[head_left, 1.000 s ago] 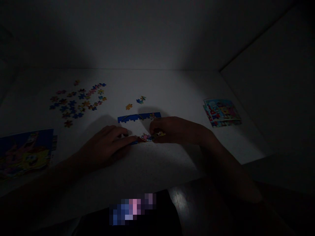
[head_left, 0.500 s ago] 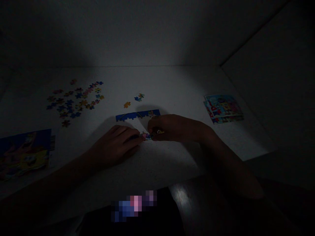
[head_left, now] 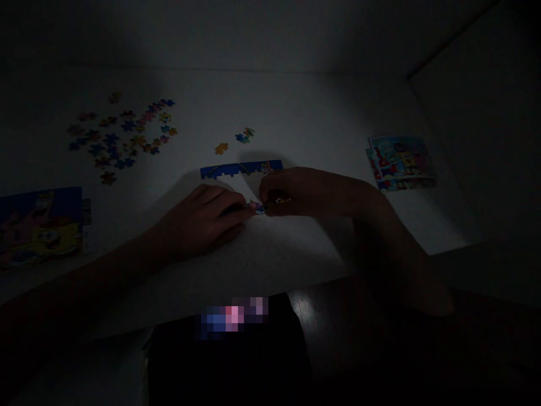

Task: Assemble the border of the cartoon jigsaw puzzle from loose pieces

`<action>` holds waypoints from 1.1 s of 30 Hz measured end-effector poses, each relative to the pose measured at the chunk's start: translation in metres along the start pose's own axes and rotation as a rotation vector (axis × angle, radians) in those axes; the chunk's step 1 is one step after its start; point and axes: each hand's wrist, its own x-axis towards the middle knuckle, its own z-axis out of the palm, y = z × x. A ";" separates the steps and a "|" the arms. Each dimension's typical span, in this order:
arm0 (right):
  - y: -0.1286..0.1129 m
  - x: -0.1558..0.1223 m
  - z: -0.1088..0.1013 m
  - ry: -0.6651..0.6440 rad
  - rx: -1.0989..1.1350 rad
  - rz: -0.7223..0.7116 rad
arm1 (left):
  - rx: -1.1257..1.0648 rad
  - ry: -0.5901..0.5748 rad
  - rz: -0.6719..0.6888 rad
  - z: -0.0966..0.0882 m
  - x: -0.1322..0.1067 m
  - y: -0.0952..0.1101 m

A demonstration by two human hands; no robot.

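Note:
Between my two hands lie a few small jigsaw puzzle pieces (head_left: 256, 207), pinkish and blue, on the white table. My left hand (head_left: 213, 217) grips their left end, its fingers closed. From the right, my right hand (head_left: 302, 192) is closed on a puzzle piece at their other end; a yellowish bit (head_left: 282, 201) shows by its fingers. Just beyond lies a joined blue puzzle strip (head_left: 230, 170), straight along its far edge and notched along the near one. My right fingers hide part of the pieces, and the dim light blurs details.
Many loose puzzle pieces (head_left: 127, 135) spread over the back left. An orange piece (head_left: 221, 148) and a small blue-yellow cluster (head_left: 245, 135) lie past the strip. A cartoon picture (head_left: 42, 225) rests at left, cartoon cards (head_left: 403, 160) at right. A wall (head_left: 253, 34) stands behind the table.
The view has tilted down, so everything sits higher in the picture. Both hands keep hold of the small pieces, with hardly any movement against the table.

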 end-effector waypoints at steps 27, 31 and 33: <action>0.000 0.000 0.001 -0.003 0.003 0.015 | 0.017 -0.057 -0.044 0.003 0.000 0.002; 0.000 0.000 0.001 -0.001 0.009 0.001 | 0.014 -0.052 -0.041 0.004 -0.001 0.001; 0.000 0.000 0.002 0.003 0.012 -0.001 | 0.031 -0.043 -0.032 0.004 -0.001 0.001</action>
